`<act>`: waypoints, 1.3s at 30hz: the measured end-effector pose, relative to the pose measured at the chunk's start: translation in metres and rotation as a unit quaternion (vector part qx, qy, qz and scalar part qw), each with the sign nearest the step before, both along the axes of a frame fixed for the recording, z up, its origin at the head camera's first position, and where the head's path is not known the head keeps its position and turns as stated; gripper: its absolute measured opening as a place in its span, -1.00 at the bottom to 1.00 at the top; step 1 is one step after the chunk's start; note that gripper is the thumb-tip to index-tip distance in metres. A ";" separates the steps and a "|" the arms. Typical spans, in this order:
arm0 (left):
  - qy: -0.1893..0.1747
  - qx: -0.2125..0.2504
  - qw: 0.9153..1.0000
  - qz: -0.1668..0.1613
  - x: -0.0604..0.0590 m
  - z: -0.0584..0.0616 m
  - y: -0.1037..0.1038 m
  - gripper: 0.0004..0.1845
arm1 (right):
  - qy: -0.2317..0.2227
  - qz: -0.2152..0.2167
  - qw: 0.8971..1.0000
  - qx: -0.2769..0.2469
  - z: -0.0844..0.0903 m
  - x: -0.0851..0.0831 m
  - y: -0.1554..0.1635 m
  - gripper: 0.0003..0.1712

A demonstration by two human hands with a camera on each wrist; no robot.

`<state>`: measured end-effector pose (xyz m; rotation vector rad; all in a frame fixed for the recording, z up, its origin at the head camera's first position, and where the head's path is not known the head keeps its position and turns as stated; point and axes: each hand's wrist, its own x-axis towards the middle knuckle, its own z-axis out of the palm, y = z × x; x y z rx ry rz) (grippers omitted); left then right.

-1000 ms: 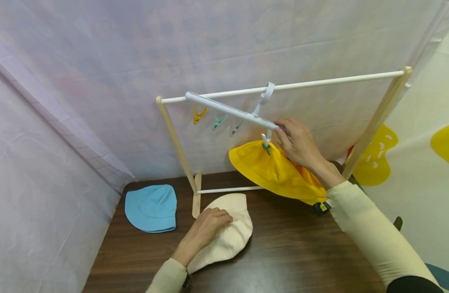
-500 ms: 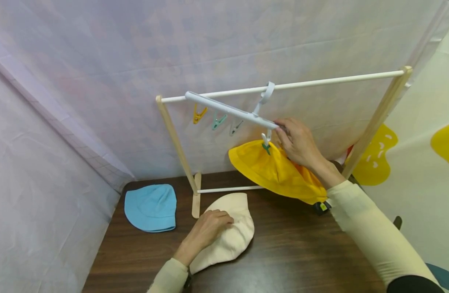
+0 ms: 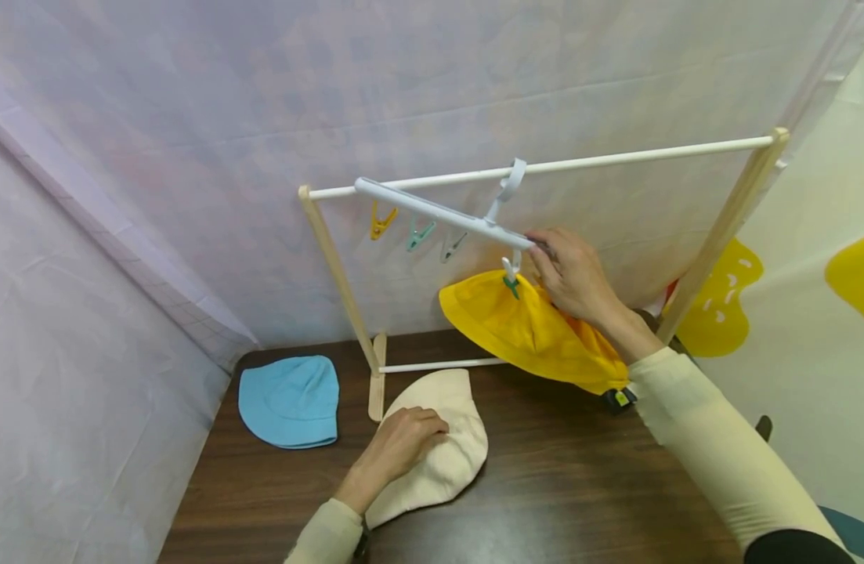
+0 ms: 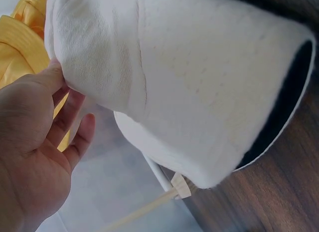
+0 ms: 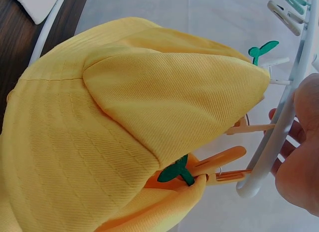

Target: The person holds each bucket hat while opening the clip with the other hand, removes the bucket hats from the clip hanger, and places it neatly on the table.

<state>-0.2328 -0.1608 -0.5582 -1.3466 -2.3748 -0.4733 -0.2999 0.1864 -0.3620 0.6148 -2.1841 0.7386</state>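
We work at a dark wood-grain table (image 3: 558, 486) set in a corner hung with pale, wrinkled sheeting (image 3: 192, 117); to the right a white curtain with yellow shapes (image 3: 812, 298) closes the space. On the table stands a light wooden rack (image 3: 336, 270) with a white top rail, and from that rail a white clip hanger (image 3: 446, 213) hangs at a tilt, carrying loose yellow, teal and grey pegs.

Our right hand (image 3: 572, 274) grasps the near end of the hanger bar, fingers curled around it. Just below, the yellow hat (image 3: 526, 329) hangs clipped by a green peg and an orange one (image 5: 219, 164), its brim well above the table.

Our left hand (image 3: 399, 442) rests on the cream hat (image 3: 439, 450), which lies on the table just in front of the rack's foot; the thumb and fingers pinch a fold of its fabric. A blue hat (image 3: 289, 401) lies flat near the table's left rear corner, apart from both hands.
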 end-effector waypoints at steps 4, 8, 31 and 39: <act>-0.003 -0.001 1.000 -0.002 0.000 -0.001 0.000 -0.93 | 0.001 0.004 1.000 0.003 0.000 -0.001 0.000 -0.71; -0.014 -0.002 1.000 0.001 0.001 -0.001 0.000 -0.92 | -0.001 0.006 1.000 0.001 0.000 -0.001 0.000 -0.71; -0.053 -0.014 0.998 0.026 0.005 0.001 -0.005 -0.73 | 0.001 0.002 1.000 -0.002 -0.001 0.001 0.000 -0.71; -0.039 -0.014 0.999 0.035 0.003 0.003 -0.005 -0.59 | -0.001 0.000 1.000 -0.001 -0.001 0.000 0.000 -0.70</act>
